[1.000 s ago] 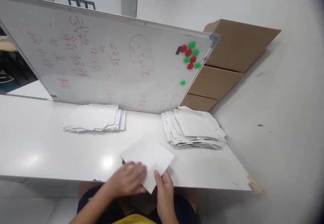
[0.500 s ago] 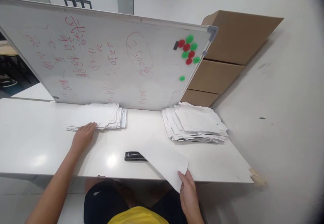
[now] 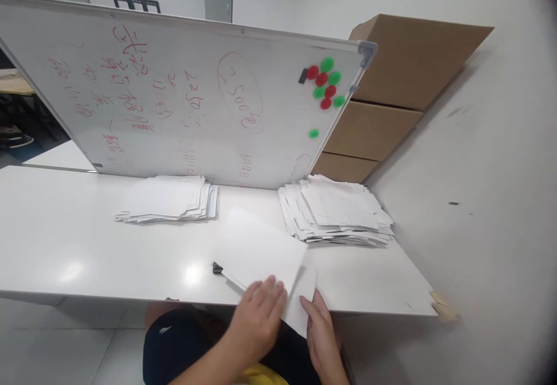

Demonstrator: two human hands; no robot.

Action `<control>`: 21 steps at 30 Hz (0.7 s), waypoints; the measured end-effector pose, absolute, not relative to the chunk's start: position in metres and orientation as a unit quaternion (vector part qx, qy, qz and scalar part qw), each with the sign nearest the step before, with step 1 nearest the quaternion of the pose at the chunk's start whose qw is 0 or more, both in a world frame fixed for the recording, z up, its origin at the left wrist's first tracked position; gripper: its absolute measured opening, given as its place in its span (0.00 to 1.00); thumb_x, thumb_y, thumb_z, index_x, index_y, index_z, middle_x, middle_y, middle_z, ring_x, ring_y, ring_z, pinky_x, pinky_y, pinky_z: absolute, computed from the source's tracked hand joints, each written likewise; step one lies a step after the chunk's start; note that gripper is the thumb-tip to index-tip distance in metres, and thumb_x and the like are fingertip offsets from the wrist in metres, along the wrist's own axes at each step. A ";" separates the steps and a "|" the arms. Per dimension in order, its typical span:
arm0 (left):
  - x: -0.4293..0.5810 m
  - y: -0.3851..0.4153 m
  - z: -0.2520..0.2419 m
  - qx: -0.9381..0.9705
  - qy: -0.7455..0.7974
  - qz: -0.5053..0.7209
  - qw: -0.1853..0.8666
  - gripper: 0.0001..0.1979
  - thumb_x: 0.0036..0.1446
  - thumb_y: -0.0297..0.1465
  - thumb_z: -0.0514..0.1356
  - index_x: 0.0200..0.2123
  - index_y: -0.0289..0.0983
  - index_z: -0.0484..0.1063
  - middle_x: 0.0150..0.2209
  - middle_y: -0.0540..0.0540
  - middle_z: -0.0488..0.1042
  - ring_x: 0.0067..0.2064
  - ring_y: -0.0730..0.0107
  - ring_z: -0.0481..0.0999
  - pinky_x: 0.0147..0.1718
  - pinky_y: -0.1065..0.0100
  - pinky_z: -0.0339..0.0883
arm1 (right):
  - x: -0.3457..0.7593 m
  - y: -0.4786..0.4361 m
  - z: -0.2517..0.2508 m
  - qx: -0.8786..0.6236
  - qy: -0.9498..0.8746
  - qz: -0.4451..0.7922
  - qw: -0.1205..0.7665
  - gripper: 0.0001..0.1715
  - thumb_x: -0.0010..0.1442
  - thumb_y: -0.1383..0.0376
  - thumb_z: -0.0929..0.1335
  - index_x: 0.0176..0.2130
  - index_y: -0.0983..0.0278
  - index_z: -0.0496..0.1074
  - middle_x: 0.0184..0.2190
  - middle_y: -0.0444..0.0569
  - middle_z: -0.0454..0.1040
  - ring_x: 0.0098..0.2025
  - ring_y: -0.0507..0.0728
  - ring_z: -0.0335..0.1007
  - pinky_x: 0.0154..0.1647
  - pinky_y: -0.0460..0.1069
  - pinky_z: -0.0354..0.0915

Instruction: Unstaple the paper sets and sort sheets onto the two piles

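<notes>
My left hand (image 3: 261,315) is closed on the near edge of a white paper sheet (image 3: 261,251), which slants over the table in front of me. Beneath that sheet, a second white sheet (image 3: 300,309) is pinched at its right edge between the thumb and fingers of my right hand (image 3: 321,330). The black end of a stapler-like object (image 3: 217,268) pokes out at the left of the sheets; the rest of it is covered. A loose paper stack (image 3: 169,198) lies at the back left, and a thicker one (image 3: 342,208) at the back right.
Behind the stacks a whiteboard (image 3: 278,101) with red writing and round magnets stands on the white table (image 3: 65,228). Cardboard boxes (image 3: 391,66) are piled behind it at the right, against the wall.
My left hand has moved from the left stack over to the right, and a sheet is now in it, above the one in my right hand. The black object is now mostly covered.
</notes>
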State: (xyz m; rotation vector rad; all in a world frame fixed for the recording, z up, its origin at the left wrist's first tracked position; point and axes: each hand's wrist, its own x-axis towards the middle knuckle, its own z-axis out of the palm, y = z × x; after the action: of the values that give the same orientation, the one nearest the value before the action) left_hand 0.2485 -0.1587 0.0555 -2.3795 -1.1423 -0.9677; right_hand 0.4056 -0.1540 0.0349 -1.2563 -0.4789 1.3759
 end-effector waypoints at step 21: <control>0.255 -0.159 0.045 -0.842 -0.386 -0.367 0.088 0.23 0.61 0.25 0.53 0.60 0.37 0.62 0.59 0.45 0.68 0.64 0.59 0.57 0.58 0.58 0.54 | 0.451 -0.156 0.016 -0.537 -0.320 0.538 0.566 0.26 0.47 0.54 0.75 0.44 0.63 0.77 0.41 0.52 0.80 0.45 0.65 0.74 0.45 0.55 0.69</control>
State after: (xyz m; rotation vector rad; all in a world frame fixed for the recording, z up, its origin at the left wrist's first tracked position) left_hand 0.2547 -0.1593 0.0449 -2.5058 -1.1488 -1.0933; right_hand 0.4511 -0.1564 0.0157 -1.2622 -0.7527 1.2638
